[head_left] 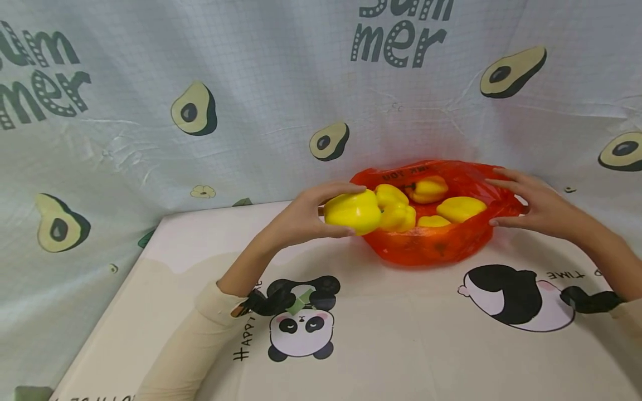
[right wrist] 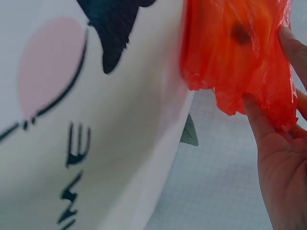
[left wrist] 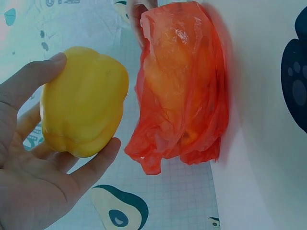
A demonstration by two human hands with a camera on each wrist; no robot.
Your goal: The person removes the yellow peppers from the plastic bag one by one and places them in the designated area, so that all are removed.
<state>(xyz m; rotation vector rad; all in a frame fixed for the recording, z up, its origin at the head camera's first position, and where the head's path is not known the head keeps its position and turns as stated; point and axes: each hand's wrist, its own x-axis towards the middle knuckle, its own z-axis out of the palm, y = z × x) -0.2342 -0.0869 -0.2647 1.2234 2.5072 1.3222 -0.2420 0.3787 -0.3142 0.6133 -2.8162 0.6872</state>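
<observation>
My left hand point(head_left: 311, 214) holds a glossy yellow bell pepper point(head_left: 353, 212) at the left rim of a red plastic bag point(head_left: 426, 248). In the left wrist view, thumb and fingers curl round this pepper point(left wrist: 84, 100), apart from the bag point(left wrist: 184, 86). Inside the open bag lie several more yellow bell peppers, among them one at the left point(head_left: 396, 209), one at the back point(head_left: 428, 189) and one at the right point(head_left: 460, 209). At the bag's right end, my right hand point(head_left: 536, 203) grips its side, with the thumb in front and fingers behind.
The bag stands on a pale table point(head_left: 391, 334) printed with a panda and other drawings. Just behind rises a light cloth backdrop point(head_left: 266, 139) with avocado prints. The table's left edge runs diagonally toward the near left corner.
</observation>
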